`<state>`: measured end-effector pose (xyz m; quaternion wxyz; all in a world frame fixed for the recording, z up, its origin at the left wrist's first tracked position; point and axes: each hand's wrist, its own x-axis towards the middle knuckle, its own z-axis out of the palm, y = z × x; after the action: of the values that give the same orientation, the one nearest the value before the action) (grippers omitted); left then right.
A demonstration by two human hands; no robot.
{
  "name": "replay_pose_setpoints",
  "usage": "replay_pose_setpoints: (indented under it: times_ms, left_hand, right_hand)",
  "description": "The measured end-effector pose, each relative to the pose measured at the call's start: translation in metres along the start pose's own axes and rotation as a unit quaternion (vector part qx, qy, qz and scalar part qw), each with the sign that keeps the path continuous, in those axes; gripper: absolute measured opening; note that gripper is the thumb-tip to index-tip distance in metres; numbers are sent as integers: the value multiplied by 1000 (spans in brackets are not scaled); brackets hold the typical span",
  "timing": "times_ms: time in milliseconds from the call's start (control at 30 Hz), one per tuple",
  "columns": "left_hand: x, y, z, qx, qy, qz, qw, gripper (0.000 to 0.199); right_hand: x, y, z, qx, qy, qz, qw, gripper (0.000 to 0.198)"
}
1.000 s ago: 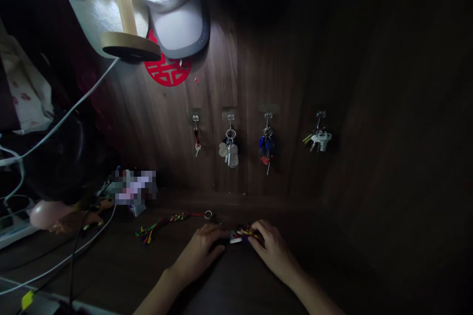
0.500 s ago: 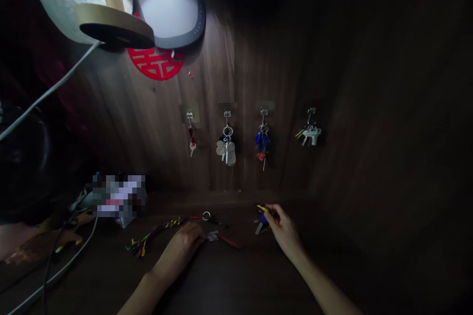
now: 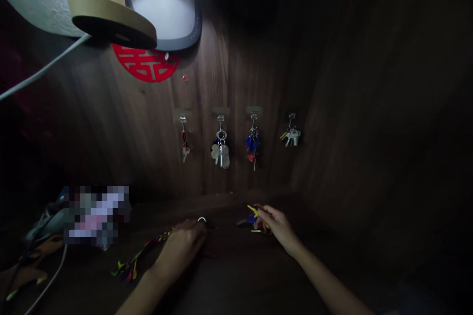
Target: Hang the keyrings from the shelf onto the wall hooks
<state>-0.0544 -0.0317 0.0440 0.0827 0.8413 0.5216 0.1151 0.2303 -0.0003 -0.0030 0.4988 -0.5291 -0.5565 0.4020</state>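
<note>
My right hand [image 3: 279, 229] pinches a bunch of keys [image 3: 252, 218] with blue and yellow parts, just above the dark wooden surface. My left hand [image 3: 184, 241] is low over the surface with its fingers curled down; what lies under the fingertips is hidden. A dim, blurred red strap [image 3: 211, 248] shows beside those fingers. Behind them lies a metal key ring [image 3: 201, 220]. A multicoloured braided cord [image 3: 142, 253] runs out to the left from under my left hand and ends in a tassel.
Hooks on the wooden wall carry a red-corded key [image 3: 185, 151], keys with a grey fob [image 3: 223, 156], blue keys [image 3: 253, 143] and silver keys [image 3: 293, 137]. A lamp base [image 3: 114, 24], caps [image 3: 162, 15] and a red ornament [image 3: 148, 66] are above. A blurred-out box [image 3: 99, 214] and cable [image 3: 55, 275] lie left.
The view has shifted slightly. My left hand has moved over the small metal piece with the red strap, which is now mostly covered. My right hand keeps its bunch of keys, now turned a little.
</note>
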Motion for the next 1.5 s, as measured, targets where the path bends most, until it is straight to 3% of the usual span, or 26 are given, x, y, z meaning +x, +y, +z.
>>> replay_pose_setpoints:
  times_ms: [100, 233, 467, 600, 733, 833, 1067, 1167, 1267, 1367, 1500]
  left_hand:
    - [24, 24, 15, -71, -10, 45, 996, 20]
    - [53, 52, 39, -118, 8, 49, 992, 26]
    - [78, 76, 61, -191, 91, 76, 974, 21]
    - [84, 73, 69, -244, 83, 78, 963, 17]
    - [84, 69, 72, -232, 82, 56, 968, 14]
    - [82, 65, 69, -220, 89, 40, 971, 12]
    - [67, 19, 51, -193, 93, -26, 976, 9]
    - [59, -3, 44, -167, 87, -58, 980, 15]
    - [54, -12, 36, -136, 96, -74, 983, 36]
    - [52, -7, 27, -80, 101, -30, 991, 45]
    - [54, 9, 24, -53, 44, 82, 994, 23]
  right_hand:
    - [-2, -1, 0, -6, -21, 15, 1000, 50]
    - [-2, 3, 0, -11, -40, 7, 999, 45]
    - [1, 5, -2, 29, -39, -1, 999, 45]
    - [0, 6, -1, 40, -57, 8, 998, 43]
    - [0, 9, 1, 22, -89, 20, 996, 46]
    - [1, 10, 3, 8, -71, 2, 997, 45]
    - [4, 9, 5, -13, -29, -17, 999, 44]
    - [3, 6, 5, -23, -24, -29, 999, 43]
    - [2, 2, 5, -39, -16, -27, 999, 43]
    - [1, 0, 5, -56, -11, -14, 998, 45]
    - [0, 1, 5, -66, -7, -19, 998, 45]
